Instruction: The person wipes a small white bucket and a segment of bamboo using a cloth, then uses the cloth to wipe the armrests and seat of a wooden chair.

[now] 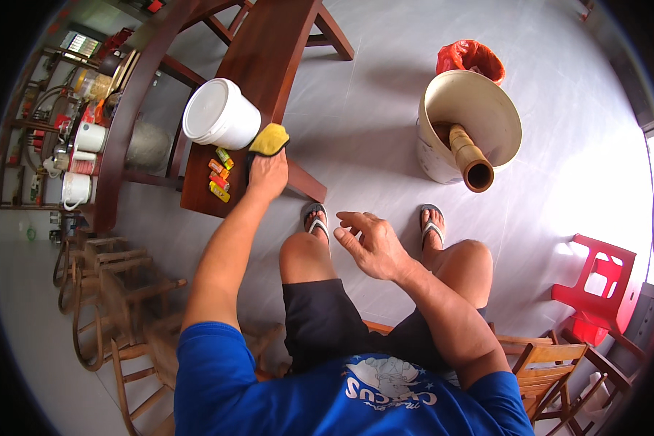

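Observation:
My left hand (268, 175) grips a yellow cloth with dark edging (270, 138) at the edge of a reddish-brown wooden bench (270, 54). Right beside the cloth is a white lidded plastic bucket (234, 121), sitting on the bench. Several cigarette lighters (219, 181), coloured yellow, orange and red, lie in a loose row near the bench's end, left of my wrist. My right hand (371, 245) is raised between my knees with its fingers bent and apart, holding nothing.
A large pale bucket (433, 158) on the floor holds a leaning bamboo tube (465, 144). Behind it is a bin with a red bag (463, 54). Wooden chairs (125, 294) line the lower left; a red plastic stool (599, 283) and a folding chair (547, 365) are at right.

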`<state>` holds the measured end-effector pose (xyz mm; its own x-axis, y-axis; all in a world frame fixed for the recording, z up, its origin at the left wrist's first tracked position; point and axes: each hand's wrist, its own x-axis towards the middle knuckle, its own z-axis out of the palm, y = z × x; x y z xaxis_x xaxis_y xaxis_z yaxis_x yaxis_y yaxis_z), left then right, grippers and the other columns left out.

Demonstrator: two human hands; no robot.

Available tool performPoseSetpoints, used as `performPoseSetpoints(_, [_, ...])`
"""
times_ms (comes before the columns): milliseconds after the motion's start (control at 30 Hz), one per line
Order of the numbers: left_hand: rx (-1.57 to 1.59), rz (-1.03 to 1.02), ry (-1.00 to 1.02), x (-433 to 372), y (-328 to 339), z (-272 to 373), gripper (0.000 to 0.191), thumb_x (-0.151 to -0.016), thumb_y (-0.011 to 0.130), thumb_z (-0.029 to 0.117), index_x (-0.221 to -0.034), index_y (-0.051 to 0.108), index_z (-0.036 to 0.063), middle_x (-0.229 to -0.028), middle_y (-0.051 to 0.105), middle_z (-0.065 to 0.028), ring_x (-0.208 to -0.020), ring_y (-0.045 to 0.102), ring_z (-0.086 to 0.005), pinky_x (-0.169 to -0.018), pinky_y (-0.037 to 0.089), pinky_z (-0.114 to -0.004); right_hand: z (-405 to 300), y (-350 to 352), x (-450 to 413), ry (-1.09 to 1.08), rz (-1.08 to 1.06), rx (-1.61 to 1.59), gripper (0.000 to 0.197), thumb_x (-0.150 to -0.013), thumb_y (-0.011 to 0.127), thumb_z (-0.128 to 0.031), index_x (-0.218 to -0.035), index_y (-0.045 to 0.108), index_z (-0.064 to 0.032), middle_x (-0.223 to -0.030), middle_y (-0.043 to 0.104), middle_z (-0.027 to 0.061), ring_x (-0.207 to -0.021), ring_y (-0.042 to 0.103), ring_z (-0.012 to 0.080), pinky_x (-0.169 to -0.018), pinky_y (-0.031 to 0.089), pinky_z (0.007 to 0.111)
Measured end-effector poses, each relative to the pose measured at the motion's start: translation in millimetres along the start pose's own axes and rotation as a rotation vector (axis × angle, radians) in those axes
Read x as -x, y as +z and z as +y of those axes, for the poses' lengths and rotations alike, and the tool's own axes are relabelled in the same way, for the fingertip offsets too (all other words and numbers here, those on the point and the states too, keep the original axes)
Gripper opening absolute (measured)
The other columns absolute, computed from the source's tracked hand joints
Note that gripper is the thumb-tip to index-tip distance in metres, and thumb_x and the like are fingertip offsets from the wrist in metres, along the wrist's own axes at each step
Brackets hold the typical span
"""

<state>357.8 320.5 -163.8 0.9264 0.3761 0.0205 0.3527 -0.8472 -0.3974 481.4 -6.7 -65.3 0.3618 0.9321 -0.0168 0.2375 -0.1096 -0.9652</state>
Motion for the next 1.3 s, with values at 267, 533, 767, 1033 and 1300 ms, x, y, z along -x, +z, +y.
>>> performPoseSetpoints(267, [0.159,-0.032,-0.055,-132,4,-37,0.057,-0.093,0.05,0.01,-0.146,0.041,-0.0086,-0.144,0.052,-0.0256,-0.128,0.056,-0.0379,-0.112,0.04,-0.047,9,-8,-4,-0.057,0.023,0.058,0.034,-0.097,0.063,-0.029,-0.11,0.067,0.0032,-0.086,0.068,0.0242,-0.082,0.064,0.042,-0.076,0.052,0.05])
performPoseSetpoints(533, [0.442,-0.04,-0.368,-234,5,-62,0.085,-0.097,0.059,0.036,-0.163,0.013,0.007,-0.155,0.04,-0.0264,-0.138,0.047,-0.0415,-0.115,0.035,-0.053,7,-27,-6,-0.008,-0.076,0.111,0.039,-0.093,0.07,-0.024,-0.114,0.064,0.0079,-0.09,0.069,0.0239,-0.082,0.065,0.0392,-0.075,0.054,0.048])
performPoseSetpoints(767, [0.561,-0.129,-0.964,-295,15,-96,0.103,-0.092,0.034,0.076,-0.162,0.019,0.0023,-0.164,0.03,-0.022,-0.151,0.032,-0.0364,-0.122,0.018,-0.057,13,-38,-11,0.019,-0.132,0.119,0.04,-0.091,0.071,-0.021,-0.117,0.063,0.0082,-0.087,0.068,0.0234,-0.08,0.066,0.0379,-0.073,0.055,0.044])
performPoseSetpoints(1033, [0.524,0.068,-0.455,-316,55,-133,0.087,-0.096,0.034,0.071,-0.162,0.027,0.0151,-0.17,0.021,-0.0041,-0.154,0.026,-0.0308,-0.12,0.021,-0.06,9,-25,-14,0.009,-0.124,0.033,0.035,-0.092,0.071,-0.021,-0.112,0.064,0.0059,-0.085,0.068,0.0191,-0.078,0.066,0.0361,-0.072,0.056,0.045])
performPoseSetpoints(1300, [0.48,0.053,-0.15,-259,27,-88,0.069,-0.096,0.059,0.022,-0.158,0.032,0.0089,-0.167,0.027,-0.008,-0.145,0.039,-0.0346,-0.116,0.036,-0.046,9,-5,-19,-0.002,-0.13,0.23,0.034,-0.09,0.071,-0.021,-0.111,0.065,0.005,-0.084,0.069,0.0229,-0.079,0.066,0.0382,-0.073,0.055,0.046])
